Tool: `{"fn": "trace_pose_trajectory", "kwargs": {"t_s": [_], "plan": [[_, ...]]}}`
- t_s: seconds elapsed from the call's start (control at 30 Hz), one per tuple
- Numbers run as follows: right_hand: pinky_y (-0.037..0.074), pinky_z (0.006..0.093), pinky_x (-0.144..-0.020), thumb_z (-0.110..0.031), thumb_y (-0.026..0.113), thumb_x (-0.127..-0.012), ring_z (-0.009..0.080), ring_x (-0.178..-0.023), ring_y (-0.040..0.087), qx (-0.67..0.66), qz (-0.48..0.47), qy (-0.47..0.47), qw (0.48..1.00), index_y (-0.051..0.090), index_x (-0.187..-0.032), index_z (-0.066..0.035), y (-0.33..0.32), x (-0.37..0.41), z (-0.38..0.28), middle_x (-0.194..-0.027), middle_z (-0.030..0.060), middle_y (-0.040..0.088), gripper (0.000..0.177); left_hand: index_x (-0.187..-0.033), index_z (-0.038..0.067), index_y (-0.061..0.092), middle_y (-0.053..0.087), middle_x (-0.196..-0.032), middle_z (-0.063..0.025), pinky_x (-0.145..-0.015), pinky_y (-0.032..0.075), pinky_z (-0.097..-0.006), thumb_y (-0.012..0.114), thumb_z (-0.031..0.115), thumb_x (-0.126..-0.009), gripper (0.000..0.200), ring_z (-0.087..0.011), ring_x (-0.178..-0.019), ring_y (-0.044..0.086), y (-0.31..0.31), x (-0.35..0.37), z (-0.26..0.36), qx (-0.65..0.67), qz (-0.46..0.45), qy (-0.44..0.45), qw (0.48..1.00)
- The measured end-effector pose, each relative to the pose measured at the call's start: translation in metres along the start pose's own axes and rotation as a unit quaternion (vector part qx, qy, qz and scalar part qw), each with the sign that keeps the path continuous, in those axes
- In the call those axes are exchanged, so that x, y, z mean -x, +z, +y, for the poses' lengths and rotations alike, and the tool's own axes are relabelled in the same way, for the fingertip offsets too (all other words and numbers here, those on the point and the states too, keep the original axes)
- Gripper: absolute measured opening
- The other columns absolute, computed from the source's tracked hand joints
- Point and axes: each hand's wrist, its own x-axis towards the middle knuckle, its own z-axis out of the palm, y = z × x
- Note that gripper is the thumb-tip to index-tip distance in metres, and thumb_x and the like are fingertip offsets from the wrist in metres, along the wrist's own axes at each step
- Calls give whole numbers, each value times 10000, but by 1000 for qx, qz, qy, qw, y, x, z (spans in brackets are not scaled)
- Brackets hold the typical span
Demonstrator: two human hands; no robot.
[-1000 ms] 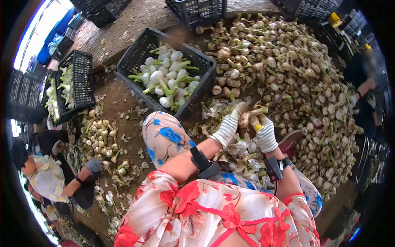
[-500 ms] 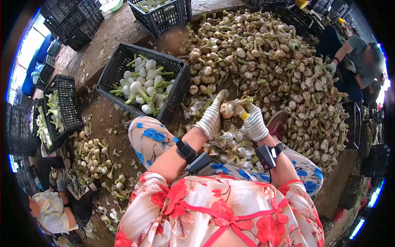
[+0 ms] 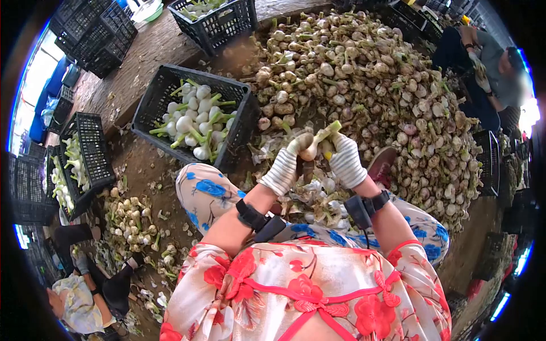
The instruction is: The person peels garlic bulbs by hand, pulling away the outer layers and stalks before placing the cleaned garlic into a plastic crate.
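Note:
Between my two gloved hands is a garlic bulb [image 3: 309, 152] with its thick stalk slanting up to the right, its skin partly pale. My left hand [image 3: 284, 166], in a striped white glove, is closed around the bulb's left side. My right hand [image 3: 347, 161], gloved alike, has its fingers closed at the stalk, and a bit of yellow shows by the thumb. Peeled-off garlic skins [image 3: 318, 196] lie beneath my hands, between my legs. Just beyond them rises a big heap of unpeeled garlic [image 3: 369, 85].
A black crate [image 3: 153, 94] of clean white garlic stands at front left, another crate [image 3: 219, 25] behind it. Crates with garlic [image 3: 94, 150] stand farther left, near loose bulbs [image 3: 129, 219] on the floor. One person [image 3: 495, 62] sits right of the heap, another [image 3: 79, 298] lower left.
The bulb has turned so its stalk points higher, and its surface looks paler. My right hand has rotated up to the stalk. The person at right has drawn a hand back from the heap.

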Motion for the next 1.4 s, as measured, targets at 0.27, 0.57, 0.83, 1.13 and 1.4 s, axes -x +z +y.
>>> {"fn": "trace_pose_trajectory", "kwargs": {"t_s": [0.27,0.57,0.83,1.13,1.4], "plan": [[439,198,-682,-117,538,-857,68,-790,529,-411,37,94,906,529,-1091,11,5,2,13,-928,14,588,267,-1097,101,493,590,-920,-85,-650,516,-292,620,487,-733,546,-173,-716,581,7,-4,9,112,-15,-4,994],[433,205,-703,-94,505,-868,61,-790,515,-195,15,20,981,543,-1048,12,3,-2,4,-910,11,592,212,-1109,22,513,588,-979,-50,-782,462,-268,700,47,-649,497,-128,-885,556,-13,0,16,-285,61,207,934],[444,200,-574,-152,527,-871,63,-662,524,-413,9,180,893,557,-1010,29,6,4,-8,-813,24,604,230,-1181,30,466,587,-1005,-50,-782,456,-247,632,107,-783,437,-107,-864,553,-21,-6,17,-252,57,141,956],[451,275,-583,-51,524,-797,151,-640,543,-79,78,4,994,567,-909,37,11,-28,11,-762,104,626,148,-1091,-6,442,593,-989,-96,-804,482,-267,541,-2,-825,284,-135,-885,576,-21,-4,20,-266,96,310,908],[489,323,-610,-211,562,-808,200,-701,598,-304,-130,159,930,579,-892,1,-48,1,9,-777,98,627,229,-1065,32,534,599,-980,-96,-795,492,-351,572,227,-833,306,-225,-896,585,-47,-17,28,163,116,158,967]]}}
